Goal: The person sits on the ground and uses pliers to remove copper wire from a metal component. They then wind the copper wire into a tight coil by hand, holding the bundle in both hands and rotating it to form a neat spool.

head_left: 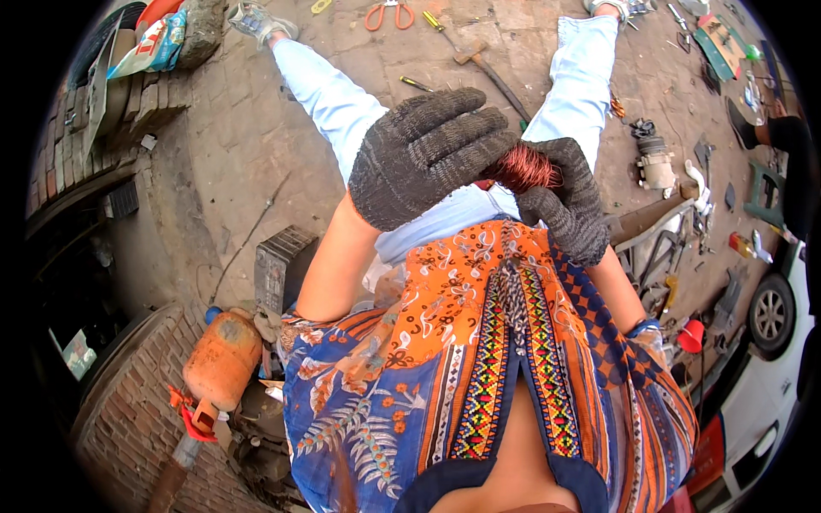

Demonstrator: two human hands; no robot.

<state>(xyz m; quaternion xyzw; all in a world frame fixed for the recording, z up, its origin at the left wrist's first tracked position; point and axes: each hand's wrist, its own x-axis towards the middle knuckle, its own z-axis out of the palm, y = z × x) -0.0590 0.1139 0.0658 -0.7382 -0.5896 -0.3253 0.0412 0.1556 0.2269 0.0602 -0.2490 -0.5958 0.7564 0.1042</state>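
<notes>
You are curling the gloved fingers of your right hand [571,205] around the reddish wire bundle [528,168], gripping it above your lap; your gloved left hand [423,158] is reaching across from the other side, its fingers extending close together and overlapping the bundle's left end; its thumb is hiding underneath, so you cannot tell whether that hand is gripping; on the brick paving [235,154], a hammer [496,75] is lying between your legs, and a yellow-handled screwdriver [433,20] is resting near the paving's far visible edge.
</notes>
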